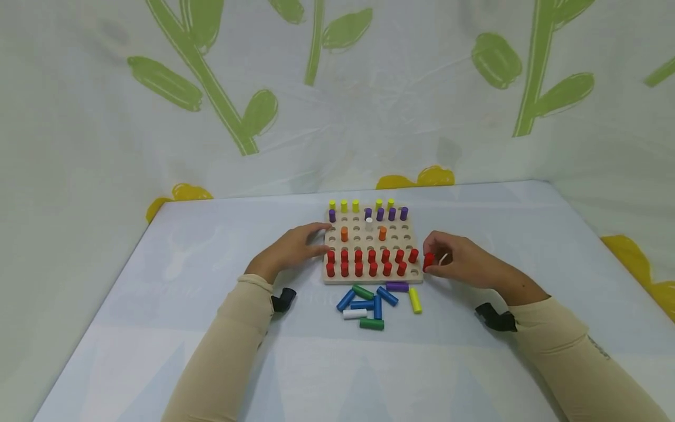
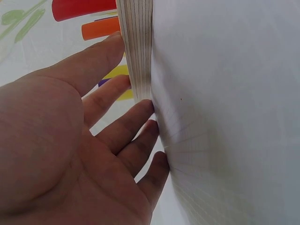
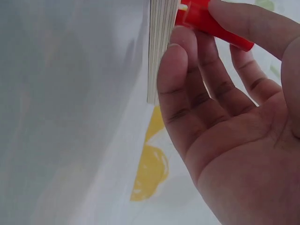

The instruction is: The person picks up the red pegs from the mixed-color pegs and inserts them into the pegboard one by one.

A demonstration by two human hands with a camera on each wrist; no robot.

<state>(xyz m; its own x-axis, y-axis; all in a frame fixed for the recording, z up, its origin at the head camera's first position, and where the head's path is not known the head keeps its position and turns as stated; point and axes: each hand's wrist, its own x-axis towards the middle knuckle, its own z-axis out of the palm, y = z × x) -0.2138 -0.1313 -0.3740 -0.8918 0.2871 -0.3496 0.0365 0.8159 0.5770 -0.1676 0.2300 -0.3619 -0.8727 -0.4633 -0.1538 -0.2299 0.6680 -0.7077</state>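
A wooden pegboard point(image 1: 371, 281) lies on the table. My left hand point(image 1: 290, 249) rests at its left side, thumb and fingers spread and fairly straight; the left wrist view has the thumb touching the board's edge point(image 2: 139, 51). Just off the right side, near the front corner, my right hand point(image 1: 464, 262) pinches a red peg point(image 3: 229, 33) between thumb and fingers. Two front rows hold upright red pegs point(image 1: 358, 269), and the front row's rightmost hole point(image 1: 414, 272) is bare. Farther back stand orange pegs point(image 1: 344, 234), a white peg point(image 1: 369, 224), purple pegs point(image 1: 392, 214) and yellow pegs point(image 1: 344, 206).
In front of the board lie loose pegs: several blue pegs point(image 1: 361, 305), two green pegs point(image 1: 371, 323), a white peg point(image 1: 355, 314), a purple peg point(image 1: 397, 286) and a yellow peg point(image 1: 415, 300). A leaf-patterned cloth point(image 1: 369, 135) hangs behind the table point(image 1: 237, 234).
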